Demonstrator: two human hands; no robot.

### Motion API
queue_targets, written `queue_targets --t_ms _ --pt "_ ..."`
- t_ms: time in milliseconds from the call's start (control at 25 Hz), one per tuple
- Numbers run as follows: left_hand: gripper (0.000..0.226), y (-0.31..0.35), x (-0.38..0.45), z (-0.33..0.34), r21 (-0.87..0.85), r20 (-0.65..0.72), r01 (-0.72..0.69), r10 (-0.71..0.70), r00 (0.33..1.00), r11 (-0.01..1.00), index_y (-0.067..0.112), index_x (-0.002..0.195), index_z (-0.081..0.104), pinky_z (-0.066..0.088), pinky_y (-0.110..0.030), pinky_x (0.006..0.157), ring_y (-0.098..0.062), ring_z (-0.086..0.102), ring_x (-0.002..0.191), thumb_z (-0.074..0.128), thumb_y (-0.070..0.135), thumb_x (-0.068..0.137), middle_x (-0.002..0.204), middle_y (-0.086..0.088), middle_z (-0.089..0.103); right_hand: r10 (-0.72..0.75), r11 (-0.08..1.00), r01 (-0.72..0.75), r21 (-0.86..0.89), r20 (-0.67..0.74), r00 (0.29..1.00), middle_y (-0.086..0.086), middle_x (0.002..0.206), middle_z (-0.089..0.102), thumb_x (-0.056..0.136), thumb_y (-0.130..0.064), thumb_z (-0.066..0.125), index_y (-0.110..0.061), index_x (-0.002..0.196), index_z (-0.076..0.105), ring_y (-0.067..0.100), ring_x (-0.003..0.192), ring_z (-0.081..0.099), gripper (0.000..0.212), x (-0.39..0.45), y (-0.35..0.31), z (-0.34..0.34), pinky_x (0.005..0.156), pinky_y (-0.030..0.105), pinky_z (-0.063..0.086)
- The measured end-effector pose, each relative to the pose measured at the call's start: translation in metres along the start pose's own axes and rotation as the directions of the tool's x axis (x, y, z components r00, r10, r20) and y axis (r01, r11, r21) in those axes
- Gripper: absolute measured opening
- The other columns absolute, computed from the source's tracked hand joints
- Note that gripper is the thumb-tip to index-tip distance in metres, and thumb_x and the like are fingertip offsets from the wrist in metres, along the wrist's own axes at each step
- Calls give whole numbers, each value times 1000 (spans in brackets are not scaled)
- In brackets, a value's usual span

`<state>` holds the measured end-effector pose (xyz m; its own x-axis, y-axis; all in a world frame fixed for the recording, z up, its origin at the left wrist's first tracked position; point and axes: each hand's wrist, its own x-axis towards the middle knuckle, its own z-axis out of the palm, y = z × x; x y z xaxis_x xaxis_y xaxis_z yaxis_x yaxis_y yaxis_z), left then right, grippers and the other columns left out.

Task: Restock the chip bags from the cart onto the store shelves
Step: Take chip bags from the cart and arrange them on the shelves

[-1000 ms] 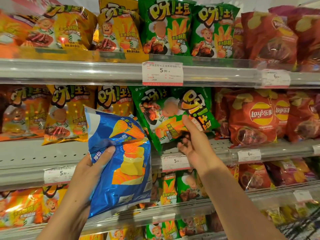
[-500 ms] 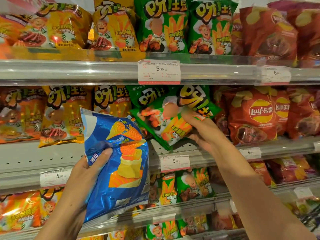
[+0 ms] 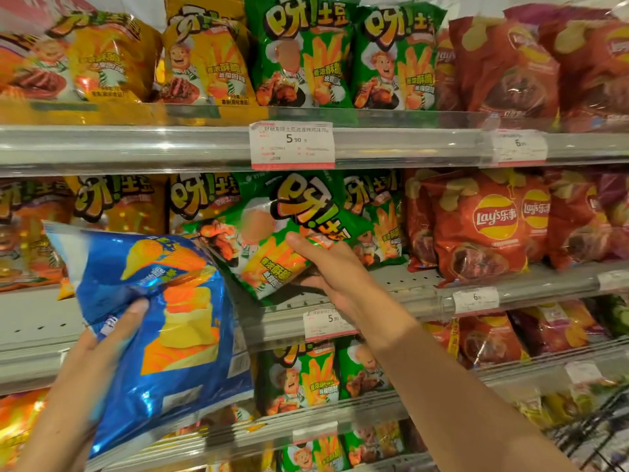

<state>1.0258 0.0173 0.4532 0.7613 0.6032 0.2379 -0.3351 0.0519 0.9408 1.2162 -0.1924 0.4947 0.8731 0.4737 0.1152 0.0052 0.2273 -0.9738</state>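
One blue chip bag (image 3: 160,321) is gripped in the left hand (image 3: 102,338), and one tilted green bag (image 3: 272,229) is held by the right hand (image 3: 332,270). Above the hands, the top shelf shows two yellow bags (image 3: 207,59) and two green bags (image 3: 303,52) side by side. Right of the right hand, two red bags (image 3: 483,226) show their logo plainly; others there are too blurred to count. Four price tags (image 3: 292,144) read clearly enough to count.

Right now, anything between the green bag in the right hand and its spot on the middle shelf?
Nothing visible blocks it. The right hand holds the green bag tilted over the bare shelf front, ahead of the standing green bags. The blue bag sits to the left, just overlapping its corner.
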Motion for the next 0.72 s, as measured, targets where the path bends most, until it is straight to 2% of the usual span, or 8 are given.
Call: queue_targets --t_ms 80,240,280,360,440,560,640,720 --pt "56 2 0 -10 8 -35 11 -11 999 1000 29 120 70 34 -51 115 -22 60 126 75 54 70 126 2 70 -21 999 20 -49 -13 1000 2 109 79 89 -28 77 -22 112 69 20 108 72 25 2 -7 1 88 45 61" --pt "14 4 -8 -17 70 -119 -20 28 993 997 25 101 70 41 -38 110 0 64 92 60 28 92 88 19 74 -40 996 39 -76 -13 999 2 111 78 86 -32 78 -19 118 68 23 111 71 36 -2 -12 -19 94 49 58" --pt "10 4 -11 -18 91 -138 -16 28 990 996 25 97 68 46 -28 101 7 65 80 58 23 95 76 22 73 -47 997 46 -57 -19 999 3 111 78 84 -33 78 -18 119 68 24 112 71 39 -3 -13 -24 92 48 59" --pt "11 4 -16 -16 137 -174 -13 37 984 990 28 91 65 49 -4 70 19 60 58 58 21 97 59 29 67 -59 998 60 24 -63 996 6 111 78 77 -35 79 -14 120 67 27 113 71 49 -3 -16 -28 83 44 62" --pt "13 5 -18 -14 130 -151 -22 41 988 991 27 94 65 43 2 53 21 61 58 57 18 98 62 31 68 -73 984 89 155 -105 992 10 114 76 80 -33 76 -11 124 64 28 112 71 51 -3 -19 -27 80 46 63" --pt "14 5 -14 -11 118 -104 -27 39 994 993 27 97 66 43 2 53 19 63 63 55 17 99 68 31 70 -85 959 112 261 -114 990 9 118 75 85 -31 74 -15 127 62 27 108 73 47 -9 -24 -30 81 53 61" --pt "13 5 -13 -8 107 -79 -25 34 996 994 27 99 68 47 -1 56 17 65 67 57 20 97 73 28 72 -50 980 53 193 -21 999 9 119 75 78 -35 78 -17 127 63 28 108 73 55 -19 -25 -38 77 54 61" --pt "14 3 -14 -6 89 -56 -8 13 998 996 27 97 73 53 -12 64 13 67 71 62 29 89 81 23 75 20 1000 -19 -12 80 997 9 120 75 73 -39 80 -17 129 64 29 107 73 61 -29 -26 -49 76 52 61"
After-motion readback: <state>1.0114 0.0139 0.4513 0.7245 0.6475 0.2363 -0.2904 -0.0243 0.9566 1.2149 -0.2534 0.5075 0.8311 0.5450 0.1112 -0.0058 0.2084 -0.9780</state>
